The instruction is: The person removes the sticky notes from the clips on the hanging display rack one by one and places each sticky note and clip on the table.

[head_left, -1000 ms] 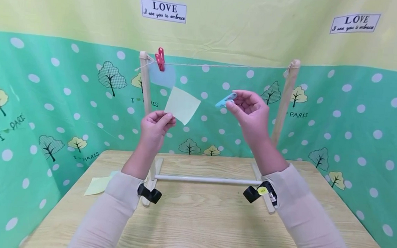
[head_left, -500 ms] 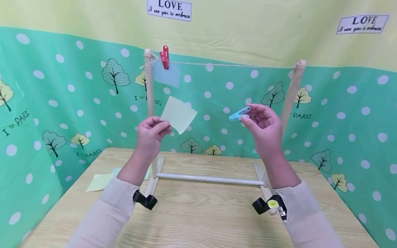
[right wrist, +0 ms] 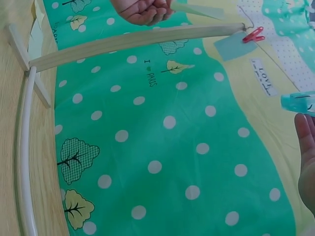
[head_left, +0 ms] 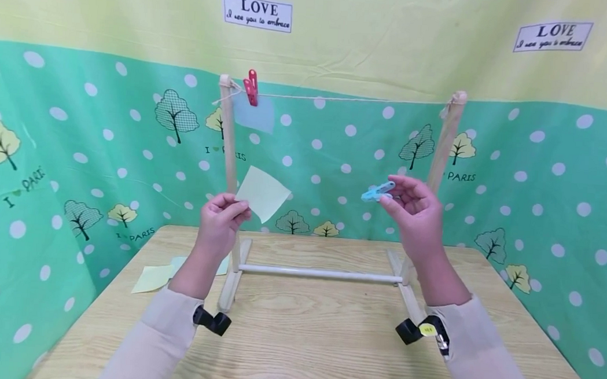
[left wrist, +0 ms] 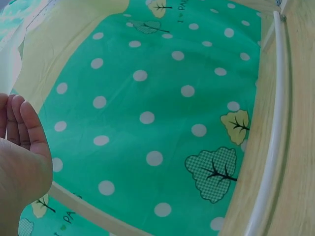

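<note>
Between thumb and fingers my left hand (head_left: 222, 222) pinches a pale yellow-green square of paper (head_left: 263, 194) by its lower left corner, in front of the frame's left post. My right hand (head_left: 417, 218) holds a light blue clothespin (head_left: 378, 192), its nose pointing left, near the right post. Above both hands a string (head_left: 340, 99) runs between the two posts. On it, close to the left post, a red clothespin (head_left: 251, 89) clips a blue paper (head_left: 255, 112). In the right wrist view the blue clothespin (right wrist: 298, 102) shows at the right edge, partly cut off.
The wooden frame has a left post (head_left: 228, 138), a right post (head_left: 444, 146) and a white crossbar (head_left: 319, 273) low over the table (head_left: 315, 341). More paper sheets (head_left: 153, 278) lie on the table at left, partly behind my left arm. A patterned curtain hangs behind.
Both hands have come down, away from the string. My right hand with the blue clothespin has shifted right, and my left hand with the paper slightly left, so they are farther apart.
</note>
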Available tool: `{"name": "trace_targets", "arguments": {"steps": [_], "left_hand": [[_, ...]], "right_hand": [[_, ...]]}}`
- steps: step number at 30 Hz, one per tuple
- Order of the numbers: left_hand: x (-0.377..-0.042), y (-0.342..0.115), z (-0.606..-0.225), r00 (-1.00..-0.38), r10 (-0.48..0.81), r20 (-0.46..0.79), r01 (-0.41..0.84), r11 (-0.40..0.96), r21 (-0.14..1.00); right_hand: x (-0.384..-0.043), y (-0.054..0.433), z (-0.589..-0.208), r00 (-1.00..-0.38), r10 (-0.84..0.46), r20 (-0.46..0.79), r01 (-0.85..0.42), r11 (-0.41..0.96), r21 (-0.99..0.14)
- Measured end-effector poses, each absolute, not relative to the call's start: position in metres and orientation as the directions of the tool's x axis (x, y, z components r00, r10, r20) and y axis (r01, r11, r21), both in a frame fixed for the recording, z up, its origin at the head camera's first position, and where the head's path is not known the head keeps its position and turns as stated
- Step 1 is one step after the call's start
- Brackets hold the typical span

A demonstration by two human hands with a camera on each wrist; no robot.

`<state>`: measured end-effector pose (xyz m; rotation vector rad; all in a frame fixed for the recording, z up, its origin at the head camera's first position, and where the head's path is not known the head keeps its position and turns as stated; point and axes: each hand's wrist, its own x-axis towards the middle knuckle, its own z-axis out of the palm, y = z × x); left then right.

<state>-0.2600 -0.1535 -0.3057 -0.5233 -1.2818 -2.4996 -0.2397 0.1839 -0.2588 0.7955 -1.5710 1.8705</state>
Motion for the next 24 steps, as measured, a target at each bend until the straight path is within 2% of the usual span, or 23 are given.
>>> {"name": "trace_targets", "arguments": {"steps": [6, 15, 24], "left_hand": [[-0.255, -0.166, -0.317, -0.911, -0.096, 0.401, 0.384, -0.553, 0.74], [-0.252, -0.18, -0.329, -0.91, -0.147, 0.388, 0.398, -0.572, 0.717], [-0.248, -0.194, -0.341, -0.913, -0.164, 0.374, 0.397, -0.57, 0.719]], "right_hand": [[-0.233, 0.199, -0.268, -0.653, 0.038, 0.756, -0.75, -0.173, -0.639], [-0.224, 0.212, -0.276, -0.689, 0.111, 0.717, -0.72, -0.216, -0.659], [-0.219, 0.226, -0.286, -0.689, 0.093, 0.719, -0.718, -0.22, -0.66]]}}
